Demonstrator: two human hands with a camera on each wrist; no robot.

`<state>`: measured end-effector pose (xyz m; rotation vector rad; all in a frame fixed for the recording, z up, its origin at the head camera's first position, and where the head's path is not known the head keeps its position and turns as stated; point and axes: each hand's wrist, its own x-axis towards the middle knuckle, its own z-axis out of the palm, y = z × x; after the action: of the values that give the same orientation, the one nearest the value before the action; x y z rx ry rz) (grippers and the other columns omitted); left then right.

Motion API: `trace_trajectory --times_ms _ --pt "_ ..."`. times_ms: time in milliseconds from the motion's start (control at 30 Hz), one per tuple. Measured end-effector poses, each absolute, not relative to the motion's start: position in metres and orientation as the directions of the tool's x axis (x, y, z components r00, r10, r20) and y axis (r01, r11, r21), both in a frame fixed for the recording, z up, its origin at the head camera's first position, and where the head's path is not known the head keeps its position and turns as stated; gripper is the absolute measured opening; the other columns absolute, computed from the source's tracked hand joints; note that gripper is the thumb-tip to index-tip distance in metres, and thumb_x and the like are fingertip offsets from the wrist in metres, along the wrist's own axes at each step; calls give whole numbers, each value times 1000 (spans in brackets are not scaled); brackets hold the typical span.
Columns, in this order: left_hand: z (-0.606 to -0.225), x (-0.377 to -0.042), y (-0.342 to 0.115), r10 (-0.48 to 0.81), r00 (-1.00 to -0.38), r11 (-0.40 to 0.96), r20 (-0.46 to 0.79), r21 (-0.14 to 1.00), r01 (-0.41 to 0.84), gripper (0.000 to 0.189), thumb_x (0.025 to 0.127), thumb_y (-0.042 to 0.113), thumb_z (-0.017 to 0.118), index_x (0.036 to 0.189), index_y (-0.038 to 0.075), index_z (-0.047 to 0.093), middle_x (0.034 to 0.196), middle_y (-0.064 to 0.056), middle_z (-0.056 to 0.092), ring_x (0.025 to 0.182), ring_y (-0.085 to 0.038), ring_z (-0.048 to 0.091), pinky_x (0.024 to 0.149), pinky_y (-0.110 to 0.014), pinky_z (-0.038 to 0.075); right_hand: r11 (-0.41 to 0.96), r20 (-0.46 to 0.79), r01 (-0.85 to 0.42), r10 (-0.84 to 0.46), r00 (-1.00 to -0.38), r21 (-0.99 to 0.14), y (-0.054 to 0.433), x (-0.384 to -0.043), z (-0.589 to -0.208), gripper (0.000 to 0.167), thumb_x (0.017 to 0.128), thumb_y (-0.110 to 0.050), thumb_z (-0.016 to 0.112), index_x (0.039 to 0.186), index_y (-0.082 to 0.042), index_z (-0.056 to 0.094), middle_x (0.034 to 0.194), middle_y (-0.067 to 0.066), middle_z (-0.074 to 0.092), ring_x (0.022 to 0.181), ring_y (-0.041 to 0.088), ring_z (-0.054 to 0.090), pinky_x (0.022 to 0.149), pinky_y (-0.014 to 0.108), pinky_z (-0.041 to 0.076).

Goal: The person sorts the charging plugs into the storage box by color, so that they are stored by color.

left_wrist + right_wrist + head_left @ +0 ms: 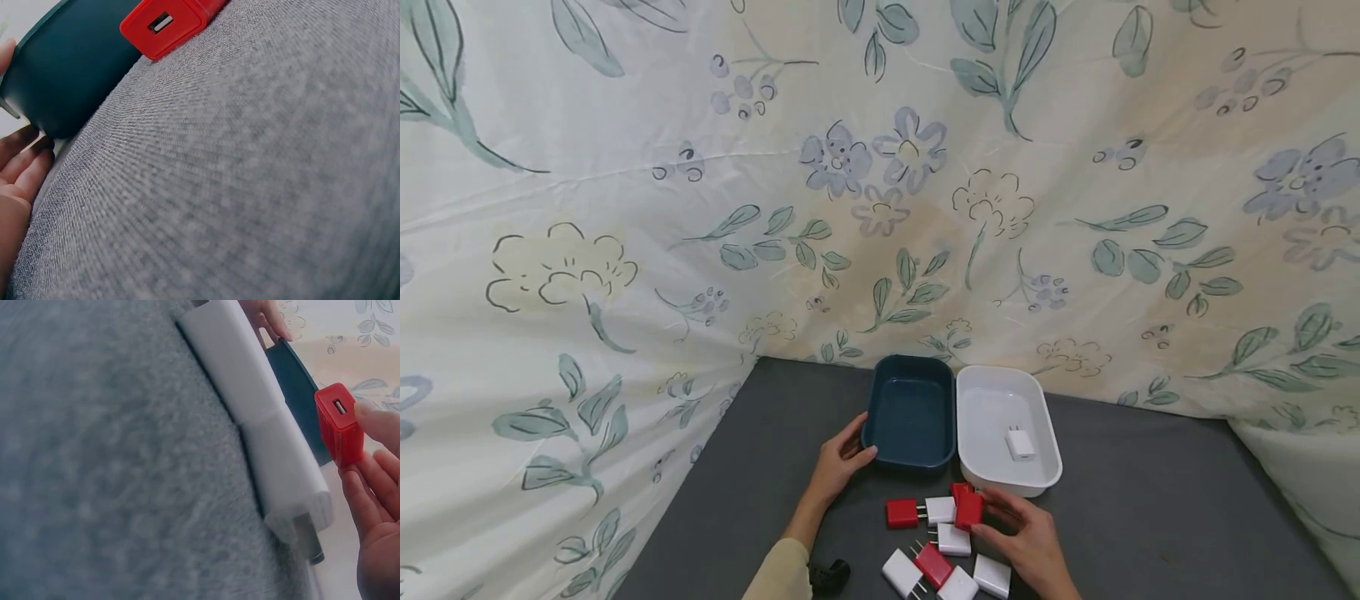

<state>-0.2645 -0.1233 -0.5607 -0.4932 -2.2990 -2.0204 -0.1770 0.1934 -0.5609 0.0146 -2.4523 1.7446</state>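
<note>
Floral cloth (pixel 880 179) is draped behind grey tabletop (pixel 1120 508). Head view: blue bin (pixel 913 417) is gripped at left side by left hand (pixel 841 460); red charger (pixel 969 511) is pinched in right hand (pixel 1026 535), among loose chargers (pixel 953 541) just short of white bin (pixel 988 408). Left wrist view: blue bin's side is held between thumb and fingers. Right wrist view: red charger is clasped by thumb and fingertips. Pick-up step is judged under way; clean lift, free of neighbours, seems called for next.

Red charger (pixel 340 434) smooth plastic; tabletop (pixel 237 175) matt ribbed cloth.
</note>
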Motion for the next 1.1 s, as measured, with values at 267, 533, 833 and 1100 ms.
trace_trajectory --times_ms 267,533,833,1100 --pt "-562 -265 -122 215 -947 115 238 957 267 66 91 18 69 148 3 39 151 -21 42 134 -37 47 108 -53 40 295 143 -114 79 -987 -949 190 -180 -555 62 61 -7 90 119 -2 67 116 16 70 95 1 67 83 21 57" --pt "-563 -266 -123 210 -943 120 259 950 288 66 91 16 69 148 2 39 150 -24 41 134 -39 47 107 -52 41 280 200 -170 84 -976 -945 185 -186 -554 58 61 -5 90 115 -1 69 114 16 71 94 2 68 81 18 56" --pt "-563 -264 -123 206 -950 135 236 954 266 65 91 19 70 148 7 41 149 -17 45 133 -33 50 106 -43 44 317 181 -144 89 -979 -937 178 -187 -547 60 65 -14 90 120 -3 67 116 14 71 102 22 70 86 28 57" --pt "-562 -265 -124 210 -948 124 239 955 268 66 91 20 70 148 6 40 150 -18 44 133 -34 49 107 -48 42 318 171 -134 91 -981 -939 169 -193 -542 60 67 -16 89 121 -4 67 116 13 70 102 24 70 89 31 56"
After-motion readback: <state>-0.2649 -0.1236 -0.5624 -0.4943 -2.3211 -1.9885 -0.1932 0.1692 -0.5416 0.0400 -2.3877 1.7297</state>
